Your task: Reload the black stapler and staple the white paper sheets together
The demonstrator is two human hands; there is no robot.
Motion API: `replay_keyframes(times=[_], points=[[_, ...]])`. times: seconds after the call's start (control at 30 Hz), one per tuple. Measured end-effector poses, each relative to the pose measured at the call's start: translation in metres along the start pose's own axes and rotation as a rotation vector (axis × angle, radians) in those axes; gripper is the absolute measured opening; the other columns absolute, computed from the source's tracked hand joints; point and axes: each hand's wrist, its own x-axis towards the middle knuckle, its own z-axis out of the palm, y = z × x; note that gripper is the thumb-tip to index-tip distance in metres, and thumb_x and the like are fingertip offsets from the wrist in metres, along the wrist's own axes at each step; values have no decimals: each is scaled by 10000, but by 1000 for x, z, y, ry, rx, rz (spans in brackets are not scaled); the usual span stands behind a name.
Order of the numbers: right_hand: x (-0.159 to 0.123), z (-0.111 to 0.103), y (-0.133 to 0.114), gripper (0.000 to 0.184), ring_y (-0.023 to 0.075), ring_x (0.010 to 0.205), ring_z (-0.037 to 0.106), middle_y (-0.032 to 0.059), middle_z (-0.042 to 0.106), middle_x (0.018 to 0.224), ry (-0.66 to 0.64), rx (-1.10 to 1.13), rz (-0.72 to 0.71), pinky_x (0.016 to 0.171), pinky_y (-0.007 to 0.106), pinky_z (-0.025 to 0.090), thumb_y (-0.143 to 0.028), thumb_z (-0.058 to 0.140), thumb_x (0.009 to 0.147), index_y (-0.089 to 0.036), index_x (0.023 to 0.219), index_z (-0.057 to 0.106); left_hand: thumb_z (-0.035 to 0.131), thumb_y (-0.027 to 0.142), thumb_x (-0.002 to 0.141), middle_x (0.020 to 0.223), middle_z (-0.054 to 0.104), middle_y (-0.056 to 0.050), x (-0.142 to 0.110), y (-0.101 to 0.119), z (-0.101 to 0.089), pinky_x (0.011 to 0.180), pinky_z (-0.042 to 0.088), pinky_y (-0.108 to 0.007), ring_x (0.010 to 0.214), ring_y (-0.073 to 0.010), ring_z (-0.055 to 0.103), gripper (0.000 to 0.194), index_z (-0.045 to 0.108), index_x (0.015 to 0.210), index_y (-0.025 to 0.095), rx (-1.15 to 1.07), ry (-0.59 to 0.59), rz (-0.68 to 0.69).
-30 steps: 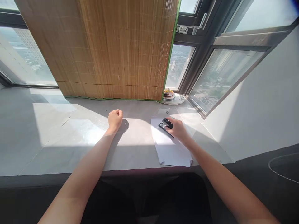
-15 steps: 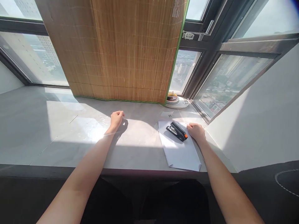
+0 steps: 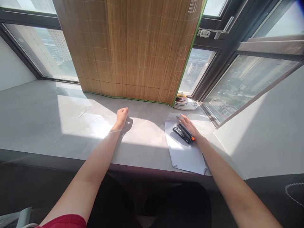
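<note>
My left hand (image 3: pixel 122 117) rests on the pale sill in a loose fist, with nothing showing in it. My right hand (image 3: pixel 188 124) reaches past the stapler, fingers stretched out towards a few small strips of staples (image 3: pixel 177 117) at the paper's far edge. Whether the fingertips touch the strips I cannot tell. The black stapler (image 3: pixel 183 133) with an orange end lies on the white paper (image 3: pixel 187 158), close beside the right hand and not gripped. One near corner of the paper is folded up.
Beyond the staples a stack of plates (image 3: pixel 181 101) stands in the window corner. A bamboo blind (image 3: pixel 133 50) with green edging hangs down to the back of the sill (image 3: pixel 140 152). To the right rises a white wall (image 3: pixel 268 136). A pale cord (image 3: pixel 291 193) shows lower right.
My right hand has let go of the stapler, leaving it on the paper, then moved from beside it forward to the staples, fingers extending. My left fist has stayed put while the view shifted.
</note>
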Motion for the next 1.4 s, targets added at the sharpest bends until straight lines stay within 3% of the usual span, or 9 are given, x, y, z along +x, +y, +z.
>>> replay_keyframes(times=[0.27, 0.6, 0.7, 0.8, 0.93, 1.07, 1.17, 1.23, 1.4], points=[[45, 14, -71, 599, 436, 1655, 390, 326, 372, 1760, -252, -165, 149, 1270, 739, 376, -160, 351, 1081, -81, 1661, 477, 576, 328, 886, 646, 227, 32, 7, -7, 2, 552, 175, -311, 600, -128, 192, 383, 301, 638, 233, -84, 67, -26], [95, 36, -248, 452, 334, 1475, 588, 281, 631, 1564, -76, 27, 41, 1180, 559, 502, -373, 478, 1177, -78, 1504, 581, 657, 351, 940, 672, 313, 31, 13, -3, -5, 495, 157, -295, 546, -106, 219, 362, 448, 676, 220, -387, -40, -89], [102, 36, -277, 458, 303, 1375, 625, 219, 748, 1368, -53, 79, -9, 1147, 520, 509, -468, 519, 1164, -102, 1418, 628, 678, 341, 942, 655, 308, 39, 13, -1, -4, 483, 154, -284, 533, -97, 221, 366, 458, 677, 218, -401, -38, -116], [109, 46, -286, 500, 312, 1519, 529, 269, 626, 1576, -106, 131, -42, 1246, 527, 426, -372, 468, 1172, -41, 1542, 531, 681, 309, 930, 638, 283, 51, 14, -2, -2, 474, 158, -272, 520, -89, 208, 358, 459, 665, 216, -407, -9, -126], [122, 64, -283, 602, 348, 1671, 357, 282, 358, 1786, -189, 152, -55, 1344, 557, 310, -255, 416, 1139, 10, 1677, 365, 702, 292, 886, 627, 281, 57, 16, -5, -2, 463, 152, -247, 507, -78, 205, 361, 455, 635, 212, -420, 5, -106], [126, 54, -256, 587, 294, 1597, 470, 178, 486, 1742, -99, 222, -24, 1289, 414, 399, -278, 394, 1116, -109, 1675, 455, 694, 266, 836, 614, 274, 66, 17, -6, -2, 458, 148, -223, 499, -69, 198, 337, 444, 617, 210, -451, 31, -113], [112, 29, -201, 511, 261, 1094, 736, 128, 803, 1223, -67, 106, 182, 932, 326, 550, -433, 370, 1139, -184, 1272, 796, 671, 238, 827, 611, 268, 70, 17, -6, -2, 457, 148, -215, 495, -65, 195, 308, 452, 613, 207, -461, 40, -129], [95, 14, -152, 568, 263, 837, 709, 154, 774, 883, -85, 24, 313, 777, 352, 502, -407, 371, 1124, -146, 937, 839, 667, 221, 828, 611, 275, 70, 17, -6, -2, 454, 145, -215, 491, -62, 200, 301, 457, 614, 204, -466, 45, -140], [52, 5, -60, 428, 255, 805, 675, 137, 741, 802, -80, -102, 505, 684, 340, 370, -312, 488, 1032, -162, 810, 822, 702, 227, 858, 609, 282, 71, 16, -4, -2, 444, 129, -223, 475, -58, 194, 343, 449, 627, 206, -478, 46, -152]])
